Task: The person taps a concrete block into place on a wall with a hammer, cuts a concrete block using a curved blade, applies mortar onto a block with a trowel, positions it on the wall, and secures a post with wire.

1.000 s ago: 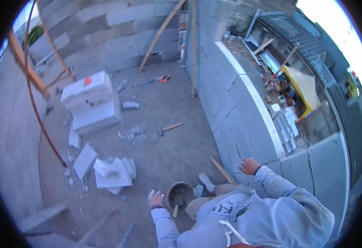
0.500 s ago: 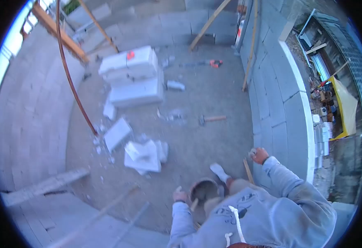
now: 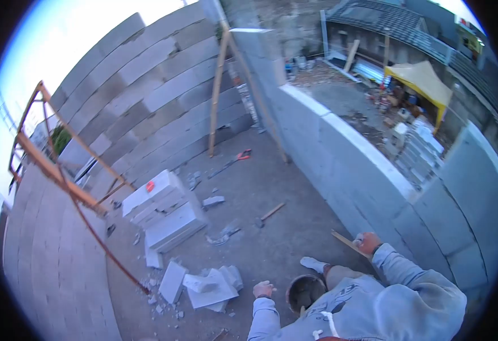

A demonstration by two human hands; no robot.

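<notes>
My left hand (image 3: 264, 289) hangs loosely curled to the left of a round bucket (image 3: 289, 291), with nothing visible in its fingers. Grey mortar-like material fills part of the bucket, and a short tool handle (image 3: 302, 311) sticks out at its near side. My right hand (image 3: 367, 243) is closed near the block wall (image 3: 385, 219) on the right; something small and greyish shows at its fingertips, too indistinct to name. Behind that hand runs a narrow wooden strip (image 3: 344, 240), which does not appear gripped. My foot in a white sock (image 3: 314, 263) stands just beyond the bucket.
A hammer (image 3: 270, 215) and a saw with an orange handle (image 3: 230, 163) lie on the floor. White blocks (image 3: 172, 224) are stacked left of centre, with broken pieces (image 3: 214, 288) nearer me. Wooden braces (image 3: 219, 94) lean at the far corner; a rusty pole (image 3: 98, 230) slants down at left.
My view has tilted up and turned right, bringing the far wall, the yard and the sky into view. My right hand appears lower in the picture, still closed; my left remains beside the bucket.
</notes>
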